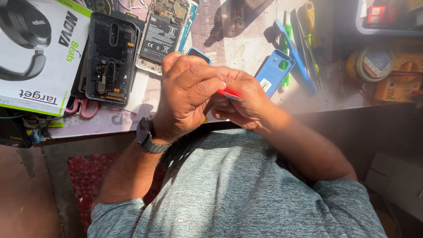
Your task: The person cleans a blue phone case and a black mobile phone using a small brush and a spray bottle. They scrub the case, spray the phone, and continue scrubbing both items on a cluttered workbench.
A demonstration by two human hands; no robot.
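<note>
A thin red strip [230, 95] shows between the hands. The open phone shell [110, 57] is black, the plastic case [274, 70] blue (sunlit). The shirt [238, 189] is mottled grey.

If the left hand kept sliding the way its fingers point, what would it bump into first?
The left hand points toward the right hand, so it would probably meet that hand and the small red flat piece pinched between them first. They already look to be touching, though depth is unclear.
</note>
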